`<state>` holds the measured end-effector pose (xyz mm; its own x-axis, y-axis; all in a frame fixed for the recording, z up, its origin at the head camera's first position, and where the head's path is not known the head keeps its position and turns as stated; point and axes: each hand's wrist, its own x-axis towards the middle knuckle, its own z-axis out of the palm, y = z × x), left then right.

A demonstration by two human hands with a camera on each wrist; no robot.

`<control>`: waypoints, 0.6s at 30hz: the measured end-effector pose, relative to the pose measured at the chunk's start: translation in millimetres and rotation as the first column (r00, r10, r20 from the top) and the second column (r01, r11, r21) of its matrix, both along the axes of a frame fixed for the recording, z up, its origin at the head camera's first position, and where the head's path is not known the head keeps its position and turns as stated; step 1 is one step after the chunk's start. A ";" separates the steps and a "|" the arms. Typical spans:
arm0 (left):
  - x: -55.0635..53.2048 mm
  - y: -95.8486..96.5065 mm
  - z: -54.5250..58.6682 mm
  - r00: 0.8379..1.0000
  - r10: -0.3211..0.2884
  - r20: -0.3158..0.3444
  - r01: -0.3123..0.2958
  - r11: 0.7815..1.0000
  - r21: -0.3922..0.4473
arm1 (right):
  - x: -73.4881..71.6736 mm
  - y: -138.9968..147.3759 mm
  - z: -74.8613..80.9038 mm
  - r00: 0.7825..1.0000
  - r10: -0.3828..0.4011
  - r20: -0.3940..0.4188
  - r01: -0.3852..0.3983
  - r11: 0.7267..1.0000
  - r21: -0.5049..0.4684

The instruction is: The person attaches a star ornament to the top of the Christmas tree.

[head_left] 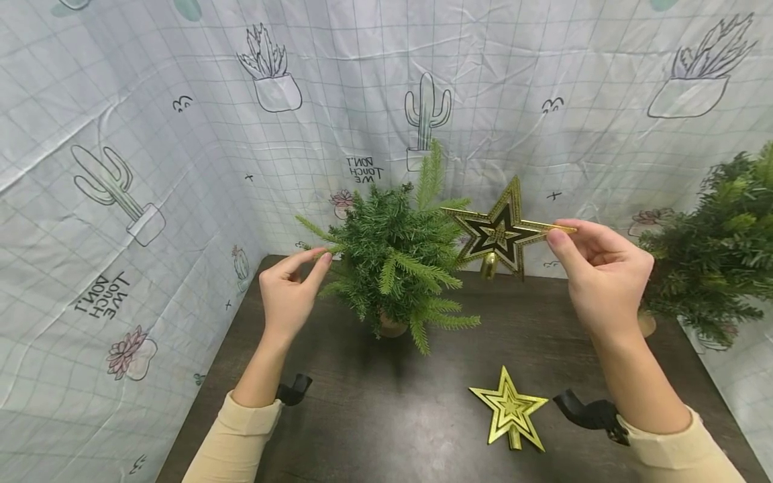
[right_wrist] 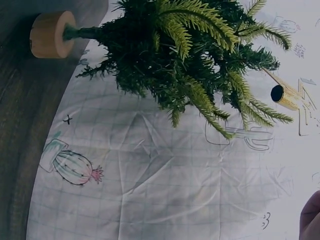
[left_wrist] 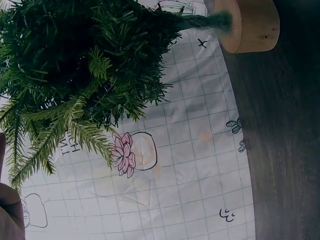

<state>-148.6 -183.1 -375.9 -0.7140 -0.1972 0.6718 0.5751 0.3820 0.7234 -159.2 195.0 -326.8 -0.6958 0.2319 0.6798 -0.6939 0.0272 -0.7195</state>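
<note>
A small artificial Christmas tree with green needles and lighter branch tips stands upright on a round wooden base. My left hand is at the tree's left side, its thumb and forefinger pinching the tip of a light green branch. With thumb and fingers, my right hand grips one point of a gold star tree topper. That star is held up beside the tree's right side, its short gold tube pointing down in the head view.
A second gold star topper lies on the dark wooden table, front right of the tree. Another artificial tree stands at the far right, behind my right hand. Printed cactus cloth hangs behind and along the sides.
</note>
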 end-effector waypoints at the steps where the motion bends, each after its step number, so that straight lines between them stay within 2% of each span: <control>1: -0.2 -0.1 -0.2 1.000 0.000 -0.001 0.000 1.000 0.001 | -1.1 -0.2 0.2 1.000 0.002 -0.002 -0.002 1.000 -0.002; 11: 0.4 -0.8 -1.3 1.000 -0.001 0.002 0.001 1.000 -0.001 | -12.2 -5.7 4.6 0.998 0.052 -0.017 -0.053 0.998 -0.038; 18: 0.6 -0.5 -1.8 1.000 -0.006 0.002 0.006 1.000 0.000 | -16.4 -11.3 11.8 0.999 0.049 -0.021 -0.050 0.998 -0.033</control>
